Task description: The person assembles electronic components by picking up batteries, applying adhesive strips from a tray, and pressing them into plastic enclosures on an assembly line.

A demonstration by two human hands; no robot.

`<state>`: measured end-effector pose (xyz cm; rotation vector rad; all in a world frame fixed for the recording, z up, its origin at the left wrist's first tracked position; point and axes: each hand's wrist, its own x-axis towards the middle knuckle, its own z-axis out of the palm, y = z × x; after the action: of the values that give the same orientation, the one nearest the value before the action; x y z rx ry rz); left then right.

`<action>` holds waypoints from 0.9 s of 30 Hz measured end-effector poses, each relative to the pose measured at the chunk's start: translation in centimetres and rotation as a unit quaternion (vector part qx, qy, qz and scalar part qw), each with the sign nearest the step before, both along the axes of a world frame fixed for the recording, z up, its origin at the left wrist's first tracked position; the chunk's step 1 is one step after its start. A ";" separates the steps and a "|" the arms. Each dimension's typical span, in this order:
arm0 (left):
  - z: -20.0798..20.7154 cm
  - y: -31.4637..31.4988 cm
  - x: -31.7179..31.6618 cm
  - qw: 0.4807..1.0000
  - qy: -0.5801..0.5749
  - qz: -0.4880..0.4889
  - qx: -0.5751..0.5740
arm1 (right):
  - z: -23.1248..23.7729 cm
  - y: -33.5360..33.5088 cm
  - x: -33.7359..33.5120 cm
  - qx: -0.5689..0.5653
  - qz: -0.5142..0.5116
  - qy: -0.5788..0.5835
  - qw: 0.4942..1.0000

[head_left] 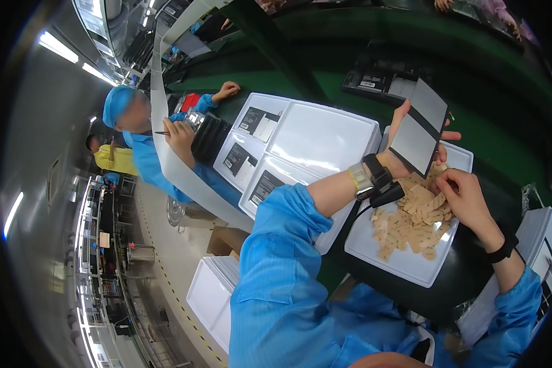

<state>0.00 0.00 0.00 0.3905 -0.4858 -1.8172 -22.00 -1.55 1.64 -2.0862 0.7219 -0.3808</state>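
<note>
My left hand [396,161] holds up a flat, thin battery-like pack [424,126], two pale grey panels with a black band between them and a black edge. The thumb lies along its left side and fingertips show past its right side. Below it, a white tray [420,276] carries a heap of small tan paper-like pieces [411,214]. At the right of the heap my right hand [470,199] has thumb and fingers pinched together, touching or just over the pieces. Whatever is between those fingertips is too small to make out.
White compartment trays [325,132] at the left hold several black-and-white labelled packs [259,122]. More packs [377,80] lie on the green surface beyond. Stacked white trays [211,294] stand lower left. A co-worker in blue [156,156] works at the left, hands close to the trays.
</note>
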 end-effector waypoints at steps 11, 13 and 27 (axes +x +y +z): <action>-0.3 -0.4 -0.1 0.998 -0.032 0.055 -0.004 | -0.5 -0.5 0.3 0.025 -0.014 -0.036 0.999; -0.5 -0.3 -0.4 0.996 -0.050 0.076 -0.001 | -0.6 -0.3 0.3 0.024 -0.040 -0.041 0.998; -1.7 -0.2 -1.6 0.971 -0.181 0.157 0.021 | -0.6 -0.8 -0.3 0.016 -0.091 -0.139 0.986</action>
<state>-1.62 -0.15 -1.73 0.7917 -0.5989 -1.4544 -22.31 -2.36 1.05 -1.8917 0.7463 -0.7404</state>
